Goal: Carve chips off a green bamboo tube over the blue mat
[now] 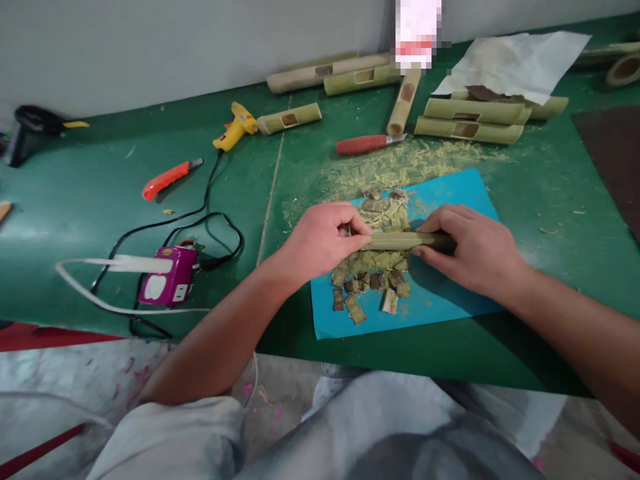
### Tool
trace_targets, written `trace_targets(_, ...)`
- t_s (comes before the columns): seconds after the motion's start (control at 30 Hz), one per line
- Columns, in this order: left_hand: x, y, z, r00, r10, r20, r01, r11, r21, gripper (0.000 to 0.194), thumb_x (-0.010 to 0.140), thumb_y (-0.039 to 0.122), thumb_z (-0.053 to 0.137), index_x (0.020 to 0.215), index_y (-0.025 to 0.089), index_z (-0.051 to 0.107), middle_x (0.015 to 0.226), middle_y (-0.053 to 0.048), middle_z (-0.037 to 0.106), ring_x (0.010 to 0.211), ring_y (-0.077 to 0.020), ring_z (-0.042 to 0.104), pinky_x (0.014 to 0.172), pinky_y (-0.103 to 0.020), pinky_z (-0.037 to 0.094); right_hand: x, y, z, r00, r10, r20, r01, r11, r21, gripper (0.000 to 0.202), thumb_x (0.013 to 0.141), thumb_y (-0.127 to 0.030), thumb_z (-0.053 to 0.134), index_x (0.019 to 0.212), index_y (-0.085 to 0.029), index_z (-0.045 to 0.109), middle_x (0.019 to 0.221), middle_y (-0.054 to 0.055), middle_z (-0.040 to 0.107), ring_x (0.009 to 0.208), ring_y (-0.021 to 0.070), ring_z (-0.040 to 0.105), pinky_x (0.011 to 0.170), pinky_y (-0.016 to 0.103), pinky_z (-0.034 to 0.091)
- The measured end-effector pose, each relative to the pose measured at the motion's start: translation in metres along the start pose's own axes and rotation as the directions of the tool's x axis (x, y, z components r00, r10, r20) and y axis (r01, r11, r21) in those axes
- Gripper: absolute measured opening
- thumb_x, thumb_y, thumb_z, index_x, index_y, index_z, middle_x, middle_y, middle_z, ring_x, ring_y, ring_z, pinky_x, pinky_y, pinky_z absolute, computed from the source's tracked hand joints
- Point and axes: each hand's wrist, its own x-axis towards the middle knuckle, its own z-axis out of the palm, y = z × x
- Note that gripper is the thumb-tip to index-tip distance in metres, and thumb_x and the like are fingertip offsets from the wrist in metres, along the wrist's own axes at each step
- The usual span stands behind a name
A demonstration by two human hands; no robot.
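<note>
A greenish bamboo piece [395,241] with lengthwise grooves lies level between my hands, over a blue sheet [450,283]. My left hand [333,237] pinches its left end between thumb and fingertips. Around the right end, my right hand [467,243] is closed, with the thumb underneath and the fingers over the top, hiding that end. Beneath and beside the piece lie green shavings [393,217] and several small brown bamboo chips [355,309]. A red-handled knife [363,145] rests beyond the sheet, touched by neither hand.
Several notched bamboo tubes [290,119] lie along the back, some under white paper [510,63]. To the left are a yellow glue gun [235,128], an orange utility knife [167,180] and a purple power adapter [170,275] with trailing cords. A dark board [613,157] sits at the right.
</note>
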Motion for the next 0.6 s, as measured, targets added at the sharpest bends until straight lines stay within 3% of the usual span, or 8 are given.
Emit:
trace_targets(0.17,0.0007,0.0012,0.0053,0.998,0.053,-0.018,-0.053,0.999,-0.011,0.009,0.076,0.007,0.069,0.072,0.015,0.069,0.07,0.003,0.06,0.058,-0.0056,0.049,0.056,-0.02,0.036,0.0009,-0.0002,-0.0006,1.0,0.002,0.011,-0.002,1.0,-0.003,0.021,0.083,-0.041,0.059,0.092,-0.022,0.061,0.094,0.006,0.067,0.092,0.0259,0.063,0.07,0.037,0.044)
trace_targets(0.6,0.0055,0.0046,0.0038,0.999,0.041,-0.013,-0.041,0.999,0.031,0.012,0.076,0.005,0.068,0.071,0.015,0.067,0.068,0.003,0.059,0.059,-0.0063,0.049,0.056,-0.02,0.036,0.0001,0.0016,-0.0004,1.0,-0.001,0.004,0.001,1.0,-0.012,0.02,0.084,-0.043,0.058,0.09,-0.024,0.06,0.093,0.006,0.067,0.091,0.0266,0.063,0.07,0.038,0.045)
